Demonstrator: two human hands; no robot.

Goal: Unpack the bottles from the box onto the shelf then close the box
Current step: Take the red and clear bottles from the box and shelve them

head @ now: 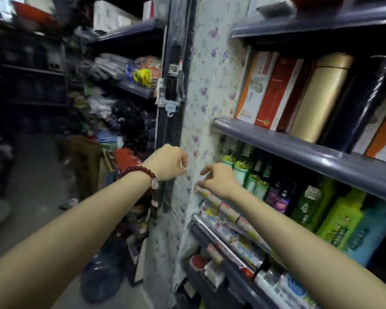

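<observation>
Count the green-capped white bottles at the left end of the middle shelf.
4, in a line running front to back: and, just past the right hand. More may be hidden behind them.

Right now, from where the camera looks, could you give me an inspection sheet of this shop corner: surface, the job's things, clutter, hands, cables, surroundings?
Surface: grey middle shelf, crowded beneath with stock.
Job's things: green-capped bottles stand upright in rows at the shelf's left end; no box seen.
Clutter: boxed tubes lie along the lower shelf edge; green bags further right; gold cylinder and cartons above.
Hands: left hand, with a red bead bracelet on its wrist, loosely curled, holding nothing; right hand loosely curled just in front of the bottles, holding nothing.
Cables: nothing seen.
Surroundings: floral wall covering; blurred aisle shelves to the left; blue water jug on the floor.
</observation>
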